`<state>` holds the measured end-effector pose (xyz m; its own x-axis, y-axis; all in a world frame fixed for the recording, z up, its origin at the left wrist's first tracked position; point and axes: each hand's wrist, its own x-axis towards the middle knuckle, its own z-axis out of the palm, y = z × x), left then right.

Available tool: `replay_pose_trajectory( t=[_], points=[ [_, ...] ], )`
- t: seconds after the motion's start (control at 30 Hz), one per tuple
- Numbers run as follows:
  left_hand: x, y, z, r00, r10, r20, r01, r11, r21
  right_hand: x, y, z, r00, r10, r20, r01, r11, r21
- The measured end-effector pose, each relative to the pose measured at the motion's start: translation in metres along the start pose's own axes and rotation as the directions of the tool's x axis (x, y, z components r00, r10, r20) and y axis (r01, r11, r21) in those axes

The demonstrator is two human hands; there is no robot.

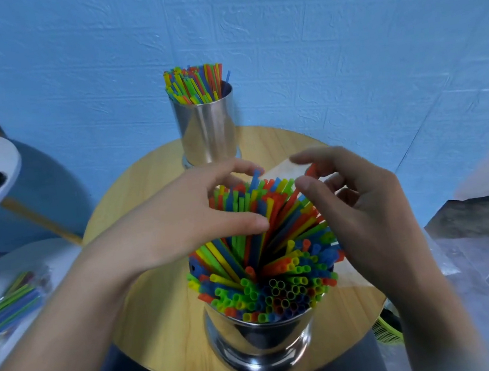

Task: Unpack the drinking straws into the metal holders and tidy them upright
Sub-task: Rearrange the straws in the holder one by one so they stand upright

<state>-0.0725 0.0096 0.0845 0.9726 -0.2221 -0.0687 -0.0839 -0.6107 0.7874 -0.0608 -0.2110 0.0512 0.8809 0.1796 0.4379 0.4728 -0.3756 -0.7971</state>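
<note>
Where the near metal holder (262,343) stands at the front of the round wooden table (161,319), its multicoloured straws (263,244) fall into two lots: those nearest the camera stand upright with their open ends showing, while the rest lean away in a fan towards the table's far side. The left hand (186,220) grips this leaning fan from the left, with its thumb pressed against the stems and its fingers curled over the tips. The right hand (360,211) meets the fan from the other side, with thumb and forefinger bent close together around a few tips (a red one shows between them). Just behind the fingers lies a pale flat sheet (284,169), perhaps wrapping, though blur makes it hard to tell. Farther back, at the table's rear edge, the far metal holder (207,128) stands upright with a second bunch (193,83) leaning slightly to one side. Off to the left, a packet (8,303) of more straws lies on a white surface, and a textured blue wall (341,34) fills the background
</note>
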Motion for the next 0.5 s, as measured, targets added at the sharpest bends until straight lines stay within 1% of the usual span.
replay_pose_trajectory(
  t=[0.1, 0.23, 0.37, 0.5],
  points=[
    [0.0052, 0.0041, 0.0024, 1.0, 0.006, 0.003, -0.006, 0.999, 0.034, 0.0002, 0.0001, 0.0012, 1.0, -0.007, 0.015, 0.007, 1.0, -0.023],
    [0.0088, 0.0011, 0.0051, 0.996, 0.006, -0.09, 0.004, 0.993, 0.115, 0.0006, 0.0013, -0.0005, 0.998, 0.027, 0.055, -0.03, 0.999, 0.041],
    [0.0049, -0.0013, 0.0085, 0.989, 0.032, -0.144, -0.022, 0.997, 0.067, 0.0021, 0.0042, -0.0025, 0.973, 0.113, 0.201, -0.132, 0.988, 0.082],
    [0.0018, -0.0014, 0.0091, 0.986, 0.018, -0.164, -0.009, 0.999, 0.052, 0.0046, 0.0027, -0.0043, 0.949, 0.119, 0.292, -0.161, 0.979, 0.123]
  ],
)
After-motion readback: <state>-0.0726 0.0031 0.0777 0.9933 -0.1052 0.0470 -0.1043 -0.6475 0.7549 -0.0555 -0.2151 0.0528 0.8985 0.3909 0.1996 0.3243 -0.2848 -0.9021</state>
